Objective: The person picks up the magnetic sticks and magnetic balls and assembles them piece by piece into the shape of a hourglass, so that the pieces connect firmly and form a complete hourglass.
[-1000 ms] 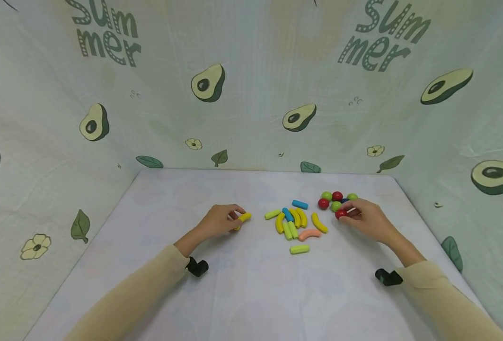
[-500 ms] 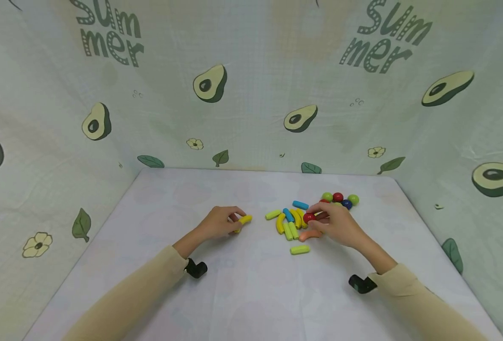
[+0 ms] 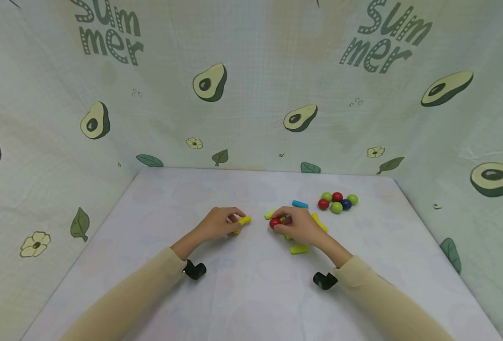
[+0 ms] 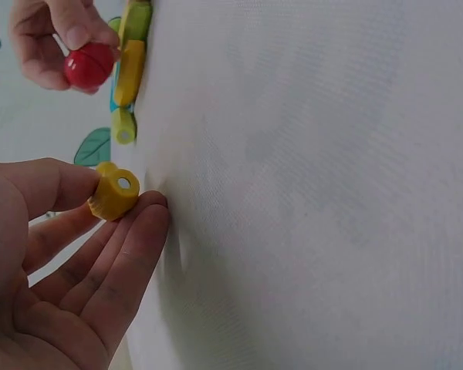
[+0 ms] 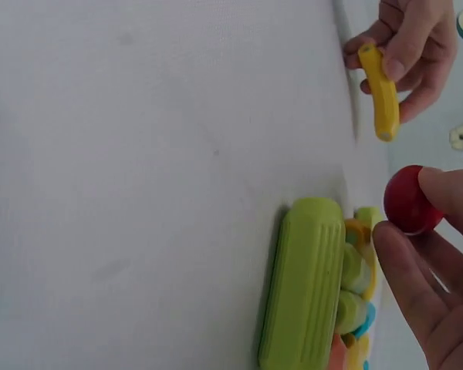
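Pinching a red ball (image 3: 274, 224), the right hand (image 3: 301, 227) has neared the yellow banana (image 3: 245, 220) the left hand (image 3: 216, 223) pinches, bringing both pieces closer.

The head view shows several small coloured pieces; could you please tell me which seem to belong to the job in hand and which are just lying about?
Likely in the job:
red ball, held by the right hand
yellow curved piece, held by the left hand

Apparently just lying about:
blue ball
three green balls
two other red balls
blue stick
nearest green stick
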The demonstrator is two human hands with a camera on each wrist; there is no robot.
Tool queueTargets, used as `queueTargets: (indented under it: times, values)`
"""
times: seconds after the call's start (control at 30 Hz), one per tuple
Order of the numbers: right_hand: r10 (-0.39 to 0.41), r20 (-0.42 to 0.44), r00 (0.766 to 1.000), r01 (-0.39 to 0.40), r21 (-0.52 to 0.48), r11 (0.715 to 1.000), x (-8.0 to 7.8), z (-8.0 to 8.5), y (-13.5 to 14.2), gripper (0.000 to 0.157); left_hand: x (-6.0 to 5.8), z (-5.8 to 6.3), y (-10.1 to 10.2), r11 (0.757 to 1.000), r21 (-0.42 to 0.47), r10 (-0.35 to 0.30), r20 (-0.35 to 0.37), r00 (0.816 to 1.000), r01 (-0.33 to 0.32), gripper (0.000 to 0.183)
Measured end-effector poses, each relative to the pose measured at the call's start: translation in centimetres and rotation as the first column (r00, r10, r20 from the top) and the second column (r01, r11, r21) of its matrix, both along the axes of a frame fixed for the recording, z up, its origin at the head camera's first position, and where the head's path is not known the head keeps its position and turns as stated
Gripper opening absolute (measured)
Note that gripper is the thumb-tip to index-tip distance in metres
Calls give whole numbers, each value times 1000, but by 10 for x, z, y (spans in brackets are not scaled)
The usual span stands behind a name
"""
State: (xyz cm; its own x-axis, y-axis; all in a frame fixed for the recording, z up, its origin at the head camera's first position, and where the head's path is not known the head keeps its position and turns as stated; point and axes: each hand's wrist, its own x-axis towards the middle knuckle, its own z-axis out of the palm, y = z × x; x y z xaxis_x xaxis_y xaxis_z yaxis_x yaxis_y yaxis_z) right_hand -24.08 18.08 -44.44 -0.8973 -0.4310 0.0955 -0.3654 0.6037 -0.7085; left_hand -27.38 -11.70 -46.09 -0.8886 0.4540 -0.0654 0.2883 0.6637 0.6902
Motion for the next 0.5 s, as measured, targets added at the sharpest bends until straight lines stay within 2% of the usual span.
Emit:
queueTargets:
  times: [0.3,0.5]
  values:
    - [27,37,999,-29,40,999,-8,-9,-28,23,6,3,1,1000,11,-8,25,1000,8,31]
    - [-5,24,1000,4,51,999,-10,-11,-39,23,8,5,1,1000,17,-21,24,999,20,31]
